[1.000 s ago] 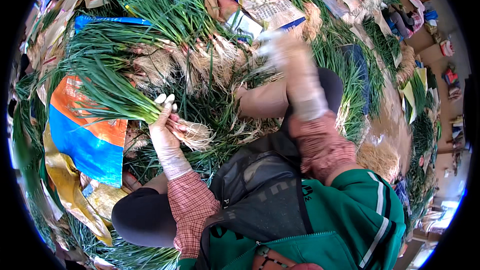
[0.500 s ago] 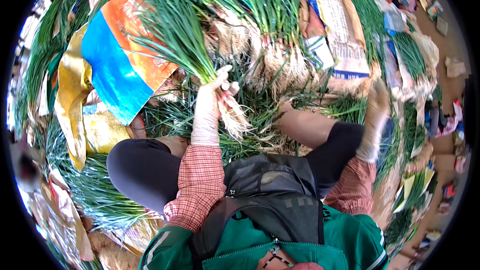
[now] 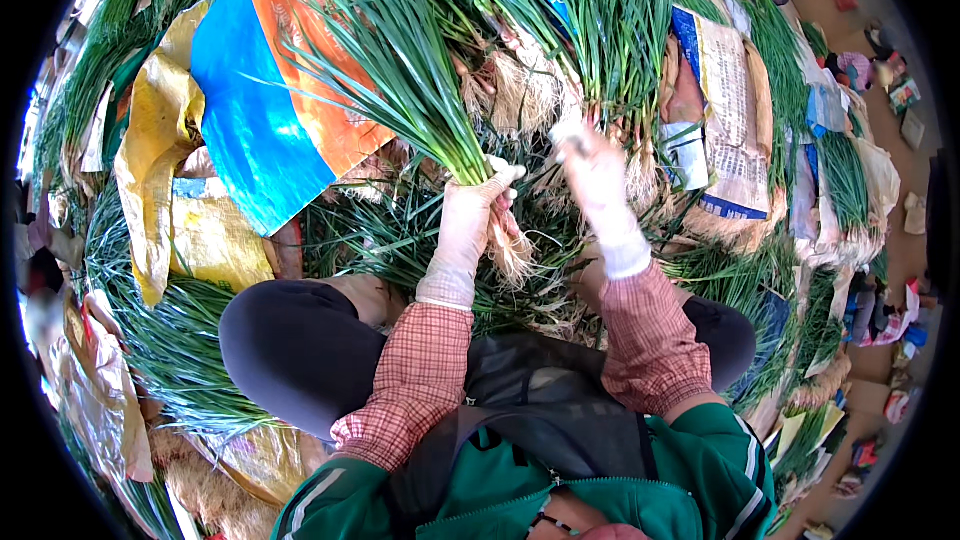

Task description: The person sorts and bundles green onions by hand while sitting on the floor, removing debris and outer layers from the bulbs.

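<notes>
- The left hand (image 3: 480, 202), in a thin pale glove, is closed round a bunch of long green scallions with pale stems and tan roots (image 3: 420, 80), gripping it just above the roots; the leaves fan up and away from the hand, and the roots hang below the fist.
- The right hand (image 3: 592, 168), gloved the same way, is blurred; it is raised just beside the bunch, on its right, and I cannot tell whether it is open or holds anything.
- Judging from the grip, the bunch is best held tight at the neck with the root ends level, so that no stalks slip out while the other hand works.
- The blue and orange woven plastic sack (image 3: 270, 120) lies to the left of the bunch, partly under its leaves.
- More green scallions in heaps (image 3: 620, 10) lie beyond the bunch and all round the person's knees.
</notes>
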`<state>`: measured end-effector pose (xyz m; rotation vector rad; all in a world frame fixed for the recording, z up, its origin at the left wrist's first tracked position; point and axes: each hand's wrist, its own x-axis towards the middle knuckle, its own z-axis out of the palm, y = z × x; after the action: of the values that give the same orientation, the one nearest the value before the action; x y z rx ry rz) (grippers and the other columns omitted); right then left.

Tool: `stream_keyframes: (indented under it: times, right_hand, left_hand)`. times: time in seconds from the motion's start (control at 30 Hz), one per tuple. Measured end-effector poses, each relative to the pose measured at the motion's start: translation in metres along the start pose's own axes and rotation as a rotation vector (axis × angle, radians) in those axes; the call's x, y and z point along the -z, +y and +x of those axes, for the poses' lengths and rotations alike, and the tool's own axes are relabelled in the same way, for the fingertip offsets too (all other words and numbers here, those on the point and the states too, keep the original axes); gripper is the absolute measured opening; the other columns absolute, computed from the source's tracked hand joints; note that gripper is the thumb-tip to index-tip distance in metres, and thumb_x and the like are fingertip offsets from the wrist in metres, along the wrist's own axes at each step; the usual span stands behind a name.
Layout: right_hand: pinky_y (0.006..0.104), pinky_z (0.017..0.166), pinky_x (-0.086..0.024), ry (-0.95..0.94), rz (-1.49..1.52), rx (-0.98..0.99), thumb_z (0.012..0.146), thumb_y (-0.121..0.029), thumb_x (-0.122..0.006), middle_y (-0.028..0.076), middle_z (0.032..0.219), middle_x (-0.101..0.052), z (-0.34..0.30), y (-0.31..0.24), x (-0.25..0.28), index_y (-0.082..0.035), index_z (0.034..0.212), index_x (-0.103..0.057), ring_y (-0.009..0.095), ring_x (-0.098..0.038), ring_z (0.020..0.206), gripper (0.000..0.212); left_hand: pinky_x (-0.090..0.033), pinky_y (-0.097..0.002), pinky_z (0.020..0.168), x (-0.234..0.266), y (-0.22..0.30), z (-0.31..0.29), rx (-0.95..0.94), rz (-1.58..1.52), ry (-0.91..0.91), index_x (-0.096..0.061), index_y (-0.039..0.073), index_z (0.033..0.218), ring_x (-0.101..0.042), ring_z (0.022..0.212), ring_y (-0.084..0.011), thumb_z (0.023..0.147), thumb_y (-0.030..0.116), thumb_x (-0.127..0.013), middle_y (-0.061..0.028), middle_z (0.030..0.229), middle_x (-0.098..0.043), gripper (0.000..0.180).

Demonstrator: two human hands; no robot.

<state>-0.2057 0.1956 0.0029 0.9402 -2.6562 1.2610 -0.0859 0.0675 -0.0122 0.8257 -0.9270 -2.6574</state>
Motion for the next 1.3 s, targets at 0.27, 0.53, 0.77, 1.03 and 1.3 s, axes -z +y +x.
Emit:
stream_keyframes:
  times: [0.27, 0.53, 0.77, 1.03, 1.3]
  right_hand:
    - [0.0351, 0.062, -0.052, -0.308, -0.325, -0.063, 0.093, -0.04, -0.047, 0.011, 0.073, -0.065, 0.003, -0.03, 0.001, -0.011, 0.103, -0.064, 0.023, -0.064, 0.067, 0.035]
    - [0.0209, 0.06, -0.044, -0.194, 0.971, -0.525, 0.092, -0.023, -0.057, 0.002, 0.08, -0.061, -0.018, -0.024, -0.036, 0.0, 0.099, -0.061, 0.009, -0.053, 0.064, 0.024]
    - [0.0224, 0.044, -0.042, 0.392, 1.567, -1.008, 0.095, -0.019, -0.049, 0.002, 0.072, -0.057, -0.009, 0.026, -0.064, -0.003, 0.097, -0.059, 0.01, -0.051, 0.054, 0.019]
    - [0.0223, 0.063, -0.044, -0.113, 0.454, -0.359, 0.088, -0.009, -0.061, 0.002, 0.079, -0.062, -0.018, -0.018, -0.042, -0.002, 0.092, -0.064, 0.008, -0.055, 0.069, 0.009]
    - [0.0214, 0.059, -0.042, -0.148, 0.536, -0.38, 0.091, -0.018, -0.06, -0.003, 0.078, -0.058, -0.023, -0.016, -0.052, -0.004, 0.096, -0.062, 0.006, -0.05, 0.064, 0.015]
  left_hand:
    - [-0.046, -0.0257, 0.035, 0.004, 0.01, -0.001, -0.056, 0.123, 0.005, -0.061, 0.002, 0.087, -0.051, 0.05, -0.0089, 0.082, 0.01, -0.068, -0.0097, 0.085, -0.067, 0.011]
    - [-0.046, -0.024, 0.037, 0.009, -0.001, -0.001, 0.016, 0.176, -0.073, -0.059, 0.003, 0.083, -0.057, 0.053, -0.0117, 0.078, 0.002, -0.07, -0.0037, 0.064, -0.058, 0.013]
    - [-0.048, -0.0258, 0.049, 0.001, 0.0, -0.011, 0.073, 0.054, -0.155, -0.056, 0.004, 0.082, -0.057, 0.053, -0.0149, 0.075, -0.002, -0.071, -0.0044, 0.066, -0.058, 0.017]
    - [-0.046, -0.0275, 0.039, 0.01, -0.015, -0.011, 0.016, 0.264, -0.031, -0.056, 0.0, 0.089, -0.058, 0.051, -0.0143, 0.069, -0.003, -0.074, -0.0056, 0.065, -0.059, 0.027]
    - [-0.046, -0.0289, 0.036, 0.019, -0.018, -0.013, 0.043, 0.302, -0.03, -0.058, -0.001, 0.093, -0.057, 0.048, -0.0141, 0.072, -0.003, -0.071, -0.0056, 0.061, -0.057, 0.025]
